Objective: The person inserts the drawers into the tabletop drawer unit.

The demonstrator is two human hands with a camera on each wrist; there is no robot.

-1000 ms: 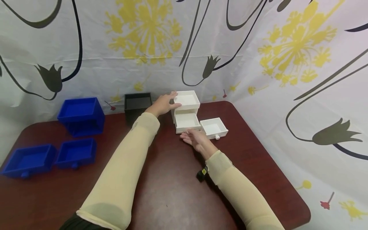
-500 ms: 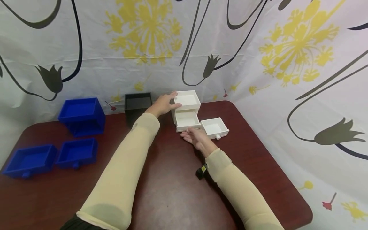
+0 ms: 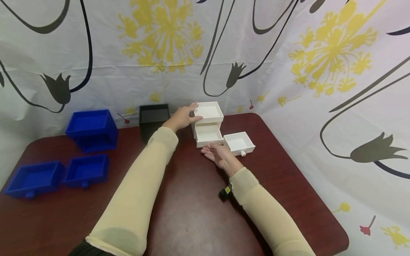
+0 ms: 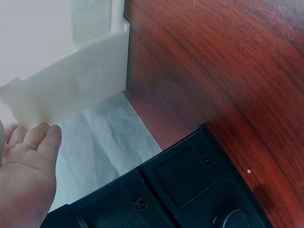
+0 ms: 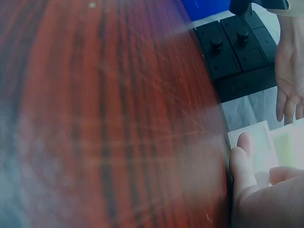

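A small white drawer cabinet (image 3: 210, 120) with a tray-like top stands at the back of the table. My left hand (image 3: 183, 116) holds its left side, thumb at the front and fingers toward the back; in the left wrist view those fingers (image 4: 48, 142) touch the white wall. One white drawer (image 3: 208, 134) sticks out of the cabinet's lower part. At its front my right hand (image 3: 221, 158), palm turned up, pinches it near the knob, which the fingers mostly hide. A second white drawer (image 3: 238, 144) with a round knob lies on the table just right of it.
A black drawer cabinet (image 3: 153, 115) stands close to the left hand, its knobs visible in the right wrist view. Farther left are a blue cabinet (image 3: 92, 122) and two blue drawers (image 3: 86, 170) out on the table. A patterned cloth (image 3: 128, 85) hangs behind.
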